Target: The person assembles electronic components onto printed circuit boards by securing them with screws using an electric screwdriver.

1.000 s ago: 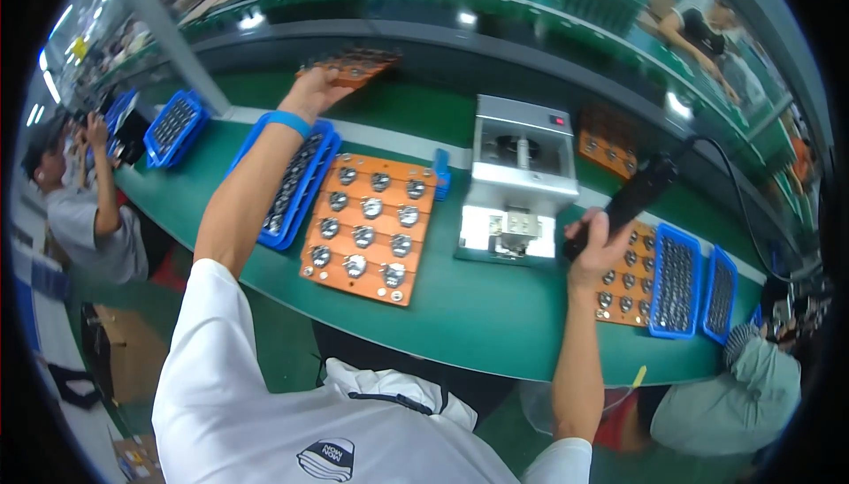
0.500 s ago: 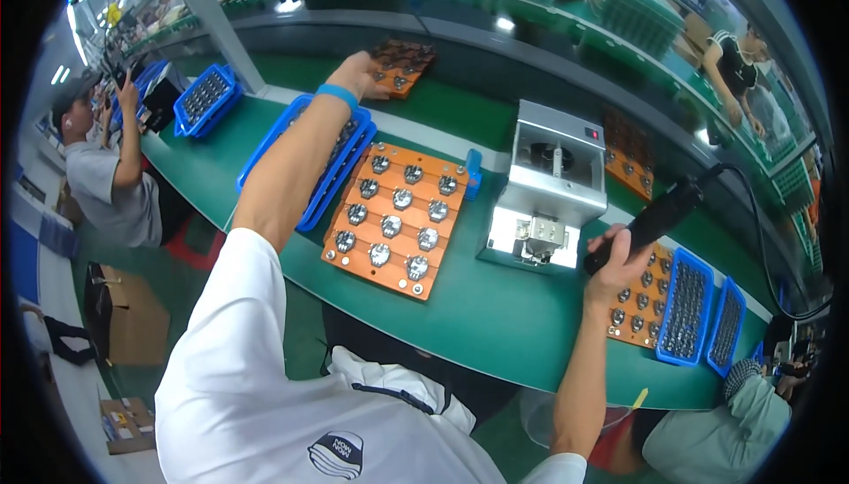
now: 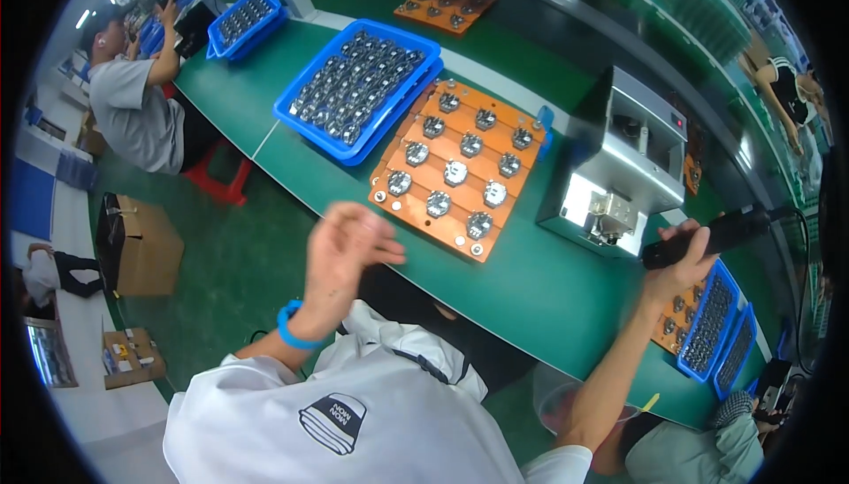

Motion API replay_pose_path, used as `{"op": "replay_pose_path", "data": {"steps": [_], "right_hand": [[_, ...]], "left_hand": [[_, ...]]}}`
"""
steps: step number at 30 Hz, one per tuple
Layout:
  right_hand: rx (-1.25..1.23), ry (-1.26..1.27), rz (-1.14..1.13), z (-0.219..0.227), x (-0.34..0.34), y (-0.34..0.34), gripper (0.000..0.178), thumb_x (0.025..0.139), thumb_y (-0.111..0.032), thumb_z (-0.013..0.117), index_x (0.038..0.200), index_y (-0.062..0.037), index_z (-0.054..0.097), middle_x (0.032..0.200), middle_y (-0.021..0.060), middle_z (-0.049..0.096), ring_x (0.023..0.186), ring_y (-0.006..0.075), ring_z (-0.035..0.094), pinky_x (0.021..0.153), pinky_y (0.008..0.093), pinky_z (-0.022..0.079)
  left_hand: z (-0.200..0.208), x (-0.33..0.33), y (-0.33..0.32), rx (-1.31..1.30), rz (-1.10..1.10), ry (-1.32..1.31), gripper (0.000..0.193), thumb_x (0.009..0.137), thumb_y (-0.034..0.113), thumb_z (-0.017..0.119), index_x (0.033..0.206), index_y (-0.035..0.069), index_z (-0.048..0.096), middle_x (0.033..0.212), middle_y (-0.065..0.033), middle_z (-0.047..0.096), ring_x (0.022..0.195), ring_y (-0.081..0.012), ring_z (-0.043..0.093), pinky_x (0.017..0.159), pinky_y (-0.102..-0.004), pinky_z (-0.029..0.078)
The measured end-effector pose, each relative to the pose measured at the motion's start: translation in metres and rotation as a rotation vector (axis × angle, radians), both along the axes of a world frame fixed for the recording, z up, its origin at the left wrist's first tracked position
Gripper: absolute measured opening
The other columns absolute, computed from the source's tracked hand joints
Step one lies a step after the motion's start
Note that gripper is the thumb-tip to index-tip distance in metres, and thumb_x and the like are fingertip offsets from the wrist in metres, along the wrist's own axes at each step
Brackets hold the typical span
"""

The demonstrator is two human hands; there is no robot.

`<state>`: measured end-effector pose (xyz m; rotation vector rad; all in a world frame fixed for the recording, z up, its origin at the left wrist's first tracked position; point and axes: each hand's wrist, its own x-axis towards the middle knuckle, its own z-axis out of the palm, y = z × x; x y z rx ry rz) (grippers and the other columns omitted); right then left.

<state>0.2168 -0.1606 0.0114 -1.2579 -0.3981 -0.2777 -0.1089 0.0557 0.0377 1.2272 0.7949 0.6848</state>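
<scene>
My right hand [image 3: 676, 274] grips a black electric screwdriver [image 3: 730, 230] with a cable at its far end, held up right of the grey metal machine [image 3: 613, 219]. My left hand [image 3: 348, 250], a blue band on its wrist, is in the air at the table's front edge. Its fingers are loosely bent and apart, with nothing seen in them. Nearest to it is an orange fixture board [image 3: 409, 221], which bears rows of small round metal-and-black parts [image 3: 455, 173]. At the back lies another orange board [image 3: 486, 8] with similar parts.
Blue trays of parts [image 3: 281, 109] stand beyond the board on the left, with another blue tray [image 3: 212, 46] farther off. At right are a third orange board [image 3: 663, 338] and blue trays [image 3: 736, 282]. Co-workers sit left [image 3: 137, 108] and right [image 3: 685, 444].
My left hand has come back from the far orange board to the table's front edge. The view has shifted left. My right hand still holds the screwdriver.
</scene>
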Motion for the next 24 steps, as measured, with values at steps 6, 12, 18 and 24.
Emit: {"op": "replay_pose_path", "data": {"steps": [6, 12, 18, 24], "right_hand": [[0.072, -0.027, 0.136, -0.001, -0.001, -0.009, 0.048, 0.101, -0.024, 0.049, 0.142, -0.004, 0.036, 0.086, 0.0081, 0.056, 0.071, 0.0177, 0.057, 0.066, 0.0344, 0.052], [0.104, -0.102, 0.209, 0.006, -0.012, 0.0, 0.057, 0.102, -0.032, 0.044, 0.146, -0.0023, 0.024, 0.082, 0.0094, 0.054, 0.064, 0.0172, 0.054, 0.059, 0.0325, 0.049], [0.234, -0.082, 0.095, 0.009, -0.004, -0.016, 0.055, 0.102, -0.037, 0.043, 0.143, -0.0036, 0.029, 0.08, 0.0105, 0.055, 0.059, 0.0181, 0.053, 0.055, 0.032, 0.047], [0.263, -0.061, 0.046, 0.015, 0.001, -0.026, 0.052, 0.101, -0.038, 0.045, 0.141, -0.0063, 0.034, 0.081, 0.0101, 0.055, 0.059, 0.0177, 0.053, 0.053, 0.0314, 0.046]], "left_hand": [[-0.015, 0.028, -0.014, -0.427, -0.177, -0.183, 0.038, 0.099, 0.024, 0.056, 0.122, -0.004, 0.046, 0.117, -0.0176, 0.062, 0.105, -0.0257, 0.064, 0.097, -0.0399, 0.051], [-0.028, 0.035, -0.012, -0.298, -0.113, -0.273, 0.041, 0.098, 0.018, 0.057, 0.128, -0.005, 0.042, 0.121, -0.0172, 0.061, 0.108, -0.0269, 0.065, 0.094, -0.0413, 0.054], [-0.026, -0.006, 0.0, -0.222, -0.216, -0.18, 0.045, 0.095, 0.016, 0.059, 0.129, -0.008, 0.041, 0.124, -0.018, 0.059, 0.108, -0.0256, 0.064, 0.089, -0.0365, 0.056], [-0.024, -0.061, 0.021, -0.256, -0.541, -0.116, 0.057, 0.09, 0.018, 0.066, 0.133, -0.01, 0.04, 0.126, -0.0176, 0.058, 0.11, -0.0226, 0.063, 0.088, -0.0342, 0.055]]}}
